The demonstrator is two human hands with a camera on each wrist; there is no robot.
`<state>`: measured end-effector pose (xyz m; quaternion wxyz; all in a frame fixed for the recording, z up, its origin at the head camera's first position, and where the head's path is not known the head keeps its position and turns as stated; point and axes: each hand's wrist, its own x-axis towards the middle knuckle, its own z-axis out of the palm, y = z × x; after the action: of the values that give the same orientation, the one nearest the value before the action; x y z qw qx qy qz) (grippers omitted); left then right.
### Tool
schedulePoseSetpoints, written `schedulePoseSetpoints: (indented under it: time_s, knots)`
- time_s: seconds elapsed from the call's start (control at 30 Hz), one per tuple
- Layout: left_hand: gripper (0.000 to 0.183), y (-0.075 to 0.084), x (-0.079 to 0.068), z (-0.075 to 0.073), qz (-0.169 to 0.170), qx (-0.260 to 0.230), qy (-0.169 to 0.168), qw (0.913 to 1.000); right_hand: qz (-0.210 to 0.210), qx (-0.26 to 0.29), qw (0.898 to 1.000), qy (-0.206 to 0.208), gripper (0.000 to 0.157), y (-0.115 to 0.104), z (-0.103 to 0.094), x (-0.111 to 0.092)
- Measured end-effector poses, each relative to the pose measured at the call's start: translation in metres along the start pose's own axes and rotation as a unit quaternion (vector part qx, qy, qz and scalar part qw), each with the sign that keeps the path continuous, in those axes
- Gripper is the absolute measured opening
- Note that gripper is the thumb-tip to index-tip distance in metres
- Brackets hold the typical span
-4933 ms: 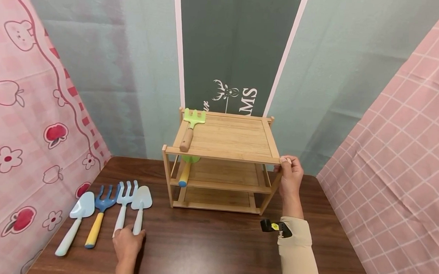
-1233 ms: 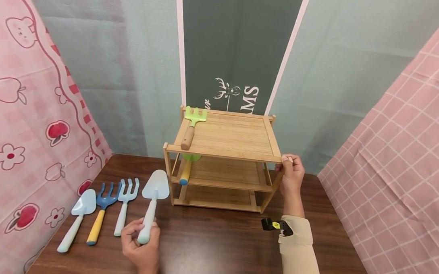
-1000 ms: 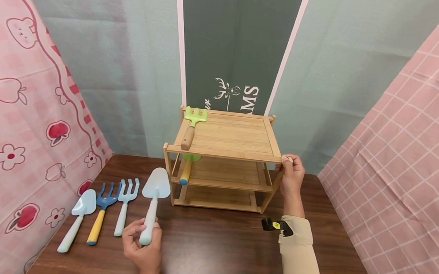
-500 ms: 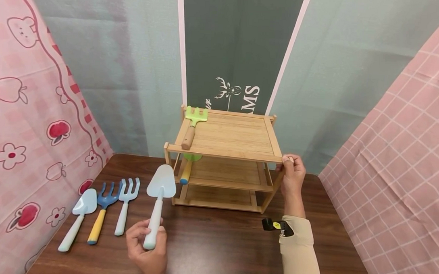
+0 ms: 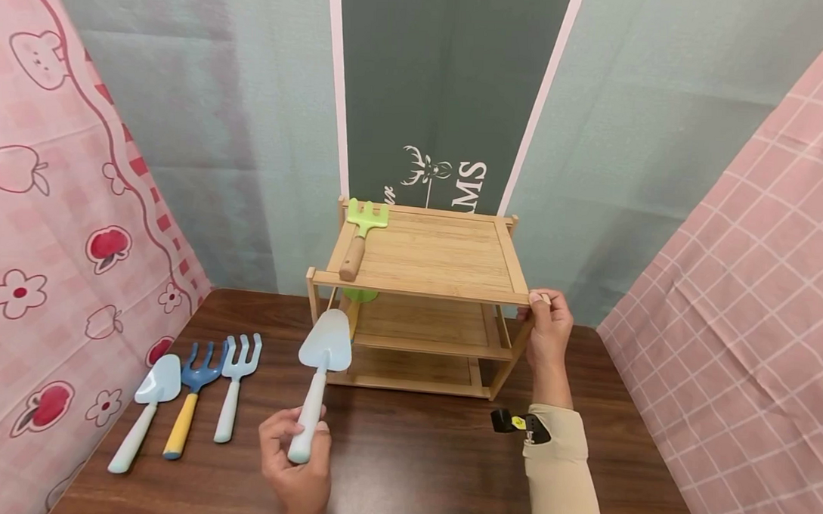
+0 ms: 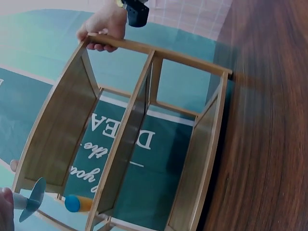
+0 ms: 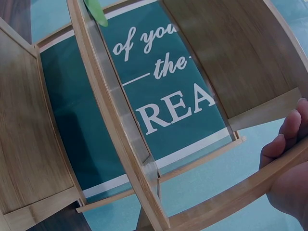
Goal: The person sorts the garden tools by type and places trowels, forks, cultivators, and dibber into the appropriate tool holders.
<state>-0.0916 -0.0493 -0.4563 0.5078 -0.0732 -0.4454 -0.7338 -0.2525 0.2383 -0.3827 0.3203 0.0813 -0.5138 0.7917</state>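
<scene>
My left hand [image 5: 298,465] holds a light blue garden trowel [image 5: 327,341] by its pale handle, blade pointing up and away. The blade overlaps the left front post of a three-tier wooden rack [image 5: 445,258] in the head view. With my right hand [image 5: 548,330] I grip the rack's top right front corner; the right wrist view shows fingers and palm around the wooden post [image 7: 240,192]. A green hand fork [image 5: 352,259] with a wooden handle lies on the top tier's left. On the middle tier lies a green-headed tool [image 5: 361,294], its yellow handle mostly hidden behind the trowel.
Left on the brown table [image 5: 411,469] lie a second light blue trowel [image 5: 133,438], a blue hand fork [image 5: 179,427] with a yellow handle and a light blue hand fork [image 5: 228,409]. Curtains [image 5: 286,132] enclose the back and sides.
My left hand has picked up the trowel beside the light blue fork, lifted it and carried it rightward to the rack's left front. My right hand keeps its grip on the rack corner.
</scene>
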Motion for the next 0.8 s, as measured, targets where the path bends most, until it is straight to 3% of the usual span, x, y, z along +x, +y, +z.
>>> schedulePoseSetpoints:
  time_s: [0.3, 0.8]
  knots:
    - [0.028, 0.001, -0.002, 0.011, -0.007, -0.014, -0.023, 0.9996, 0.005, -0.005, 1.0, 0.004, 0.01, 0.0, 0.0, 0.0]
    - [0.028, -0.005, -0.01, 0.03, -0.052, -0.016, -0.048, 0.9974, 0.008, -0.004, 1.0, 0.004, 0.009, 0.001, -0.001, 0.001]
